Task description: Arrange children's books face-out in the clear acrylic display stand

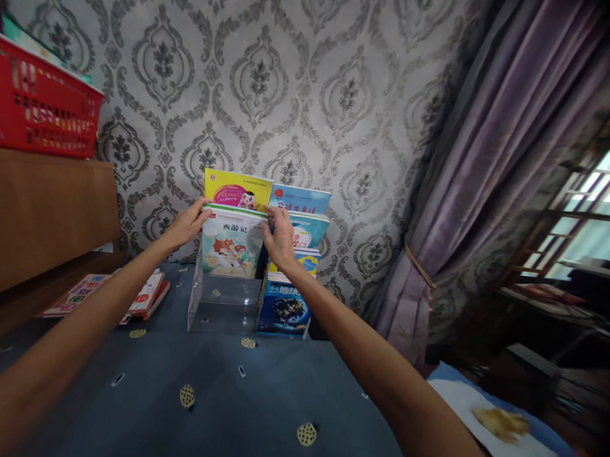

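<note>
A clear tiered book rack (222, 312) stands on the dark blue tablecloth, against the wall. In its left column a pale green picture book (230, 249) stands upright in front of a yellow book (236, 183). My left hand (189, 226) grips the green book's upper left corner, fingers closed around the edge. At its upper right corner, my right hand (279, 234) pinches the same book. The right column holds a light blue book (301, 198), a teal book (317, 230) partly behind my right hand, a yellow-blue book (306, 260) and a dark blue globe book (285, 311) in front.
Several books (145, 296) lie flat at the left, partly behind my left forearm. A red basket (49, 103) sits on a wooden cabinet (50, 213). A purple curtain (436, 193) hangs at the right. Something yellowish lies on a white sheet (463, 407) at the lower right.
</note>
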`<control>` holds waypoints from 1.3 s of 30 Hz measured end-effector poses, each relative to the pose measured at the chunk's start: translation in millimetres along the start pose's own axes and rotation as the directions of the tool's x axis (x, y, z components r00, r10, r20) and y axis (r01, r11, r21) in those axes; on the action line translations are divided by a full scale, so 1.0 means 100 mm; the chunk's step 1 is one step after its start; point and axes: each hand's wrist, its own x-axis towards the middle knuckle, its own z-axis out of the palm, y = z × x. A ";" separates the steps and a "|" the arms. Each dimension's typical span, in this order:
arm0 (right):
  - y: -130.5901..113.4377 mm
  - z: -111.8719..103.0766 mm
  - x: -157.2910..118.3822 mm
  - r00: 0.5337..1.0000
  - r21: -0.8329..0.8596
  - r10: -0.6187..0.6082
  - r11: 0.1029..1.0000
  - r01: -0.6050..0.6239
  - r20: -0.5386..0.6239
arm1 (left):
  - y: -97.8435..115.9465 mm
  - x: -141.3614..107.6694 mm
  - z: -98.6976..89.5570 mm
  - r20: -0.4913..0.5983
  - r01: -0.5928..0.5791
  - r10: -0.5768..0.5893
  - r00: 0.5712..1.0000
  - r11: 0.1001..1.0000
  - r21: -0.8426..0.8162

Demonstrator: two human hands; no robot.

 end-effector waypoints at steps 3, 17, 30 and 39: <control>0.00 -0.03 -0.07 0.999 0.018 0.027 0.999 -0.026 -0.029 | 0.04 -0.02 -0.01 -0.003 -0.010 0.010 1.000 0.999 0.038; -0.11 0.00 -0.55 0.978 0.126 0.209 0.970 -0.207 -0.002 | 0.00 -0.15 -0.01 0.005 0.004 -0.004 1.000 1.000 0.019; -1.09 0.17 -2.57 0.819 0.240 0.283 0.863 -0.445 0.500 | -0.76 -2.29 0.03 0.032 0.238 -0.308 0.951 0.793 0.561; -1.22 0.24 -2.91 0.700 0.187 0.363 0.795 -0.577 0.615 | -0.98 -2.65 -0.12 0.004 0.305 -0.457 0.889 0.599 0.740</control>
